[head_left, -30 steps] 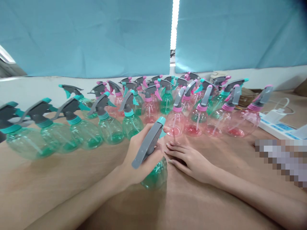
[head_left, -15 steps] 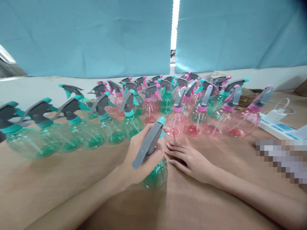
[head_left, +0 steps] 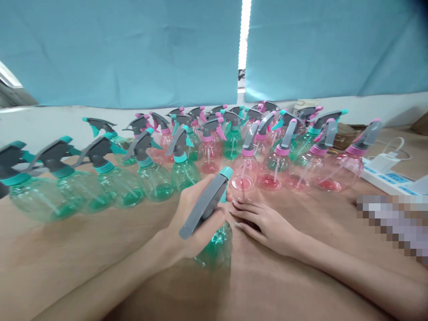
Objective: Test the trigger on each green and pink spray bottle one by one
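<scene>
My left hand (head_left: 194, 218) is wrapped round the neck and trigger of a green spray bottle (head_left: 217, 245), whose grey head with a teal nozzle slants up and to the right. Part of the bottle's neck and its trigger are hidden by the fingers. To the right of it, my right hand (head_left: 264, 223) lies palm down on the brown table (head_left: 284, 285), fingers stretched out and holding nothing. Just beyond the fingertips stands a clear pink spray bottle (head_left: 245, 176) with a pink collar. A green spray bottle (head_left: 185, 171) stands behind my left hand.
Several green spray bottles (head_left: 123, 187) line the left side, and several pink ones (head_left: 302, 171) the right. More of both colours crowd behind. A white power strip (head_left: 391, 178) with a plugged-in charger lies at the right. Blue curtains (head_left: 133, 53) hang at the back.
My left hand and the green spray bottle have shifted slightly, the back end of the grey head moving left and down. My right hand has stayed in place.
</scene>
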`<act>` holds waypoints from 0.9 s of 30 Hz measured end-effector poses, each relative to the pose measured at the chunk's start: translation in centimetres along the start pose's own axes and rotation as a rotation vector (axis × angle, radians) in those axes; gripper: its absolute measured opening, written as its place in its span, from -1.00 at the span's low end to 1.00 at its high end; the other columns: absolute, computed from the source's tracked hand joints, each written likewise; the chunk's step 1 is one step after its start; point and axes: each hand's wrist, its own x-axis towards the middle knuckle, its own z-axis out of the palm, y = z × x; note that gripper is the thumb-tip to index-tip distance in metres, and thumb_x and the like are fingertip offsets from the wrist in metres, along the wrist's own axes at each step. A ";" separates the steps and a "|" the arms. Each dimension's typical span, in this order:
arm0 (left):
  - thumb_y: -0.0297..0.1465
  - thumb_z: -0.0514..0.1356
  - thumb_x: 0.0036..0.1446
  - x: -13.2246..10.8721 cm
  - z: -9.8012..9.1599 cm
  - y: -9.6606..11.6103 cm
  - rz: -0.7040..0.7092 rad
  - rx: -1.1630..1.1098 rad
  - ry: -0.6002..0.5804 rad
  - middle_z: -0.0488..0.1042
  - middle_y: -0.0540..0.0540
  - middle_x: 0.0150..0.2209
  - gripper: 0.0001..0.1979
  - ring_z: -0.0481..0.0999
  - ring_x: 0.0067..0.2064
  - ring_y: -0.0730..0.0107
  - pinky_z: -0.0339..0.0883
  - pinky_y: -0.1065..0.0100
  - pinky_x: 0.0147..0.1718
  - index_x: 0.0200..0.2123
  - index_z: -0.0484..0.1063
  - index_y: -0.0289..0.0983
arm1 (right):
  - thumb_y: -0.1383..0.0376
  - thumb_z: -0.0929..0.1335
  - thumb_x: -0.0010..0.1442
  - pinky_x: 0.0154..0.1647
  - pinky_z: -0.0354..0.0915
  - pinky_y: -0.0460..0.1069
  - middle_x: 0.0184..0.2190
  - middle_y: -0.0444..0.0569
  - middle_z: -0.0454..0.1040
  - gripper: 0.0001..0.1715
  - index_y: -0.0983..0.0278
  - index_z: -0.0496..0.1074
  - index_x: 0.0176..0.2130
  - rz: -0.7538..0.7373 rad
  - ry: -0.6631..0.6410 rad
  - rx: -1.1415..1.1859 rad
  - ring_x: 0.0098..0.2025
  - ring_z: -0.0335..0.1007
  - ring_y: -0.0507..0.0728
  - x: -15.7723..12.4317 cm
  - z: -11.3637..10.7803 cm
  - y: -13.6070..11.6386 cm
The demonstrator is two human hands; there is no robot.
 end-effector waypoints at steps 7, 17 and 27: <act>-0.50 0.06 -0.01 -0.2 0.0 -0.2 -0.002 -0.030 -0.008 0.12 0.10 -0.50 -0.92 0.15 -0.51 0.48 0.09 0.34 -0.50 -0.40 0.23 -0.22 | 0.19 0.22 0.34 0.22 0.22 0.21 0.13 0.05 0.41 -0.59 0.24 0.42 0.09 0.000 0.008 0.012 0.21 0.26 0.22 0.0 0.0 0.0; -0.44 0.07 0.02 -0.2 0.5 0.2 -0.079 -0.003 0.073 0.32 0.09 -0.46 -0.72 0.35 -0.51 0.43 0.27 0.38 -0.49 -0.13 0.24 -0.18 | 0.20 0.21 0.35 0.23 0.20 0.21 0.15 0.07 0.39 -0.57 0.28 0.40 0.11 0.014 -0.022 -0.010 0.21 0.26 0.23 0.0 -0.1 -0.2; -0.43 0.09 -0.03 0.0 0.6 0.0 -0.119 -0.047 0.044 0.30 0.10 -0.51 -0.74 0.30 -0.54 0.43 0.20 0.36 -0.53 -0.20 0.25 -0.18 | 0.20 0.22 0.34 0.23 0.19 0.21 0.15 0.06 0.38 -0.57 0.26 0.38 0.13 0.030 -0.024 0.015 0.22 0.25 0.22 0.0 -0.1 -0.1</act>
